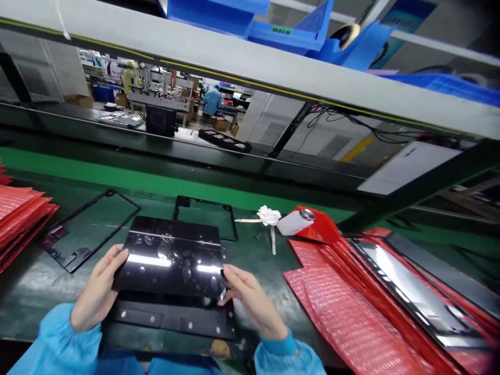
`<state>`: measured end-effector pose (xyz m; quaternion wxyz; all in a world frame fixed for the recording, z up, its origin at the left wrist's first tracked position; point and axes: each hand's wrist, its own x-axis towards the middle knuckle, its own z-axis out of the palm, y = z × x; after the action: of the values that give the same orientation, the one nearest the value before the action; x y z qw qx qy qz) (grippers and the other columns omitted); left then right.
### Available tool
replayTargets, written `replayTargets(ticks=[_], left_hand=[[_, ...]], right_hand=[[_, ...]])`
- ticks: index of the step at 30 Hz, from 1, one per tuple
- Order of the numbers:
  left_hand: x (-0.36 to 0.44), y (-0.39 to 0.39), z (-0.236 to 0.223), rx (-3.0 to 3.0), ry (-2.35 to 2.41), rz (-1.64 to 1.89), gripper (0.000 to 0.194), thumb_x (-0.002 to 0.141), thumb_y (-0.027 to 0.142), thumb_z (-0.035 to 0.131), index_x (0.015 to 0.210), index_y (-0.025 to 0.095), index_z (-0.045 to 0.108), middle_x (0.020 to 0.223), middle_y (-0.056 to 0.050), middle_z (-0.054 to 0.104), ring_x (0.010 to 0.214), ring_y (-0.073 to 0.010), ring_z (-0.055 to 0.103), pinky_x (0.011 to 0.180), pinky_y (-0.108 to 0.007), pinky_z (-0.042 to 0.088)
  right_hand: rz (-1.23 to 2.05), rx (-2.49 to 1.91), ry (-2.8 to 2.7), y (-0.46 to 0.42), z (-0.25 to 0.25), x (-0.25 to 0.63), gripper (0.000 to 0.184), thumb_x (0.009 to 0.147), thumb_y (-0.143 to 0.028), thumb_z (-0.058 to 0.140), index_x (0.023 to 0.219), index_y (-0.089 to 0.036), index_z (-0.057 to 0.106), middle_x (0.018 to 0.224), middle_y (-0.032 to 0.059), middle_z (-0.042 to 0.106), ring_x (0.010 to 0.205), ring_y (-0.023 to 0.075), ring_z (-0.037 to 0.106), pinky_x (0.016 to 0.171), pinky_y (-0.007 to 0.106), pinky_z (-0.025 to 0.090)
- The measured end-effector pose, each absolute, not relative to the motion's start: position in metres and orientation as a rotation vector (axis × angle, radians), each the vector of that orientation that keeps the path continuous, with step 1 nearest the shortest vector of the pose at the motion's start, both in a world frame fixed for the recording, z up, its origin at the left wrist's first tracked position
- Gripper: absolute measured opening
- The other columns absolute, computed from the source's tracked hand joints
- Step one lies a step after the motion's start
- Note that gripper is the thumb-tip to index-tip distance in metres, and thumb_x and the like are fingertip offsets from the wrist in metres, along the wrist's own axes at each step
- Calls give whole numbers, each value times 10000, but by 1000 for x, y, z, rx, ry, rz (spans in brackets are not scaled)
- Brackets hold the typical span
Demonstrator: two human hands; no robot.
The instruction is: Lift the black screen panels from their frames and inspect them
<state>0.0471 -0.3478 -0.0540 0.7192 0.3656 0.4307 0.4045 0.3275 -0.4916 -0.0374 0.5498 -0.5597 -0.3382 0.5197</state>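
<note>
1. I watch through one head-worn camera, set above the near side of the bench point(269, 276).
2. It faces forward and down, close enough for the left grip point(99, 286) and right grip point(250, 294) to show large.
3. The shelf point(219, 47) slopes down toward the right, so my view sits tilted.
4. Beyond the bench, it reaches a white machine point(158, 100) far off.

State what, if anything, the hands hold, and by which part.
A glossy black panel: the left hand grips its left edge, the right hand its right edge.
</note>
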Motion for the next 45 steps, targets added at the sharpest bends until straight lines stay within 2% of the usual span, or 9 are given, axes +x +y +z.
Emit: replayTargets(ticks=[2,5,13,18,24,32,39,45], left_hand=[[42,-337,-57,790,970,929,429,678,412,783,1036,234,625,995,12,666,816,-152,626,628,-188,490],[34,-325,-59,782,958,967,409,682,390,785,1028,243,622,1020,22,663,805,-139,628,633,-183,494],[22,-317,-47,849,918,965,372,749,389,738,1068,243,617,921,25,676,707,-129,624,614,-192,499],[23,-319,-44,858,897,983,400,764,380,729,1123,251,609,943,18,672,740,-124,626,639,-179,509],[24,-319,-42,851,885,1026,438,722,383,760,1116,248,624,843,24,682,714,-130,630,627,-180,513],[25,-322,-40,856,875,1069,450,706,393,766,1103,238,620,847,12,680,735,-149,634,598,-184,508],[24,-324,-40,880,854,1094,432,762,387,730,1154,258,603,916,6,666,785,-148,627,633,-179,504],[21,-325,-50,889,843,1096,412,810,388,685,1192,272,585,954,-1,650,819,-155,616,601,-171,486]], right_hand=[[1251,-1233,-781,-488,-38,316,387,851,-492,642,1027,-149,683,741,41,628,603,152,581,507,274,528],[1232,-1174,-791,-479,-38,303,369,867,-455,639,1077,-152,658,780,54,641,630,172,621,474,256,521],[1246,-1152,-821,-467,-35,291,401,854,-479,650,1102,-163,655,775,58,663,630,203,664,477,259,527],[1227,-1166,-842,-466,-35,290,374,871,-467,631,1088,-165,656,798,69,675,631,204,667,481,253,521],[1207,-1187,-833,-467,-34,288,388,851,-485,648,1089,-179,665,783,57,662,641,212,666,473,257,517],[1170,-1205,-867,-467,-34,288,377,874,-466,622,1107,-171,652,789,51,650,637,209,650,485,279,515],[1169,-1216,-905,-468,-38,290,350,891,-447,604,1118,-184,640,780,45,651,649,214,654,507,285,513],[1122,-1248,-934,-469,-39,288,344,888,-457,606,1089,-181,652,792,54,668,598,189,625,524,282,498]])
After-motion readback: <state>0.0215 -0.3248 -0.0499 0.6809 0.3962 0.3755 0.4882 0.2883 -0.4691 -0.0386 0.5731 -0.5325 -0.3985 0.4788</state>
